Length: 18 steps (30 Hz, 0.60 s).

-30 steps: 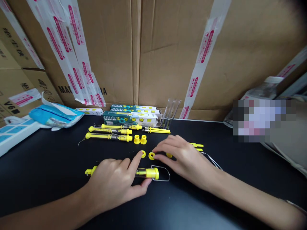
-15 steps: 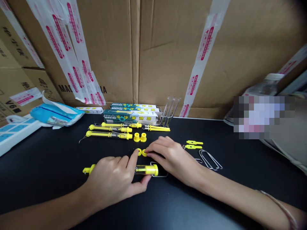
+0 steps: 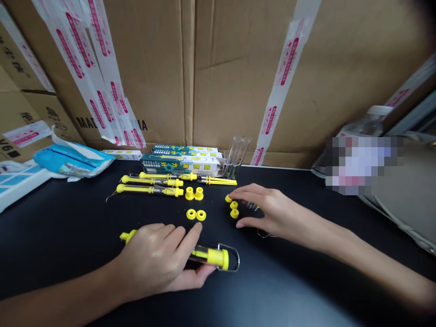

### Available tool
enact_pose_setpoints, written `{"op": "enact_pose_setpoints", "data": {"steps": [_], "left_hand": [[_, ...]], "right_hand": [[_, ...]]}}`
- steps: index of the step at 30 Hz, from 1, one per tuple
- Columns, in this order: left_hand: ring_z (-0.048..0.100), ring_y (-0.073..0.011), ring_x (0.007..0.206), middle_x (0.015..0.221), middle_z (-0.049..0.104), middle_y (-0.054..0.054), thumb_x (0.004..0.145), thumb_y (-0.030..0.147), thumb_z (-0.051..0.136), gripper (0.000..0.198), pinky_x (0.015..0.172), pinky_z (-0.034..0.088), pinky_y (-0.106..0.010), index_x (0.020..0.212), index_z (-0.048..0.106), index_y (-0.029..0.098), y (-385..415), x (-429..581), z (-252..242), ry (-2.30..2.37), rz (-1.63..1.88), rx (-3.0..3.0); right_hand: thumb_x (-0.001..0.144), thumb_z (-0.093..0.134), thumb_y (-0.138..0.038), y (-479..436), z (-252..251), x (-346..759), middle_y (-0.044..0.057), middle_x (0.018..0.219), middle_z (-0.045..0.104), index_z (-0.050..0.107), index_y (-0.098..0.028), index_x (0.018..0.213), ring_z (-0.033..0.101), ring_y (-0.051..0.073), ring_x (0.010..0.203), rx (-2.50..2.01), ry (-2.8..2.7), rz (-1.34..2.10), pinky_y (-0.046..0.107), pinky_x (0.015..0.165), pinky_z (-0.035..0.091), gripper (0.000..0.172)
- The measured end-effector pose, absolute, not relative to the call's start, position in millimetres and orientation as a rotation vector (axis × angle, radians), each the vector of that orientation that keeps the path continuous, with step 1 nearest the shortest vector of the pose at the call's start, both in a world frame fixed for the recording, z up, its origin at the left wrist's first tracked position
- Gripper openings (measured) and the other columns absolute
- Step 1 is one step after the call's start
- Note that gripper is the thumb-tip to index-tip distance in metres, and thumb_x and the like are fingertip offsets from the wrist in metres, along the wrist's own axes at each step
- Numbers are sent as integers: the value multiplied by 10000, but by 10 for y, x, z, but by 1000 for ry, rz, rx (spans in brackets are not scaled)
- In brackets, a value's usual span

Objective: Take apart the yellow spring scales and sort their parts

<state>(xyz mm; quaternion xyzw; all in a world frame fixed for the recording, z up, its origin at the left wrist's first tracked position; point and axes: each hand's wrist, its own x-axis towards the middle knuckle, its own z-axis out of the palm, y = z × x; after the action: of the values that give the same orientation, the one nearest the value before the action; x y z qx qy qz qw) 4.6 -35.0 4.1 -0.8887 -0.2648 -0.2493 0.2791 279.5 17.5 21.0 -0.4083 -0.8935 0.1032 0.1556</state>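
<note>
A clear tube with yellow ends and a wire loop, a spring scale [image 3: 218, 257], lies in my left hand [image 3: 158, 261], whose fingers are wrapped over its middle. The hand hides much of the tube. My right hand [image 3: 265, 206] is open, thumb and fingers apart, over a small group of yellow caps [image 3: 234, 213]. Its index fingertip is at the farthest cap; whether it touches cannot be made out. Two yellow rings [image 3: 201, 215] lie side by side just beyond my left index finger. Behind them stand two yellow collars [image 3: 199, 194]. Small springs [image 3: 252, 206] show partly under my right hand.
Several yellow spring-scale inner parts [image 3: 150, 190] lie at the back left. Green and white printed boxes [image 3: 180, 164] and clear tubes [image 3: 238, 156] stand behind. A blue packet [image 3: 73, 160], a power strip [image 3: 23, 181] and a bag [image 3: 402, 181] flank the black table, with cardboard boxes [image 3: 231, 91] behind.
My right hand has left the yellow rings, moved right and opened over the small yellow caps. The spring scale's loop end has tilted toward me, still in my left hand. The view shifted slightly.
</note>
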Motion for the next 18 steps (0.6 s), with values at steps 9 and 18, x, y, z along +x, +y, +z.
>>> {"op": "enact_pose_setpoints", "data": {"steps": [9,18], "left_hand": [[578,-156,414,513,566,19,902,456,537,375,390,443,-298,806,694,129,-343,31,14,-732,-691,-2421],[590,-167,419,504,570,7,933,443,500,413,381,460,-307,784,713,121,-340,41,26,-730,-671,-2436]], "right_hand": [[754,823,-248,406,192,2765,82,1077,690,647,-190,1294,671,178,789,-1225,-2517,531,322,768,584,571],[753,825,-205,384,210,2640,96,1112,716,680,-143,1232,730,172,876,-1248,-2459,695,272,803,605,504]]}}
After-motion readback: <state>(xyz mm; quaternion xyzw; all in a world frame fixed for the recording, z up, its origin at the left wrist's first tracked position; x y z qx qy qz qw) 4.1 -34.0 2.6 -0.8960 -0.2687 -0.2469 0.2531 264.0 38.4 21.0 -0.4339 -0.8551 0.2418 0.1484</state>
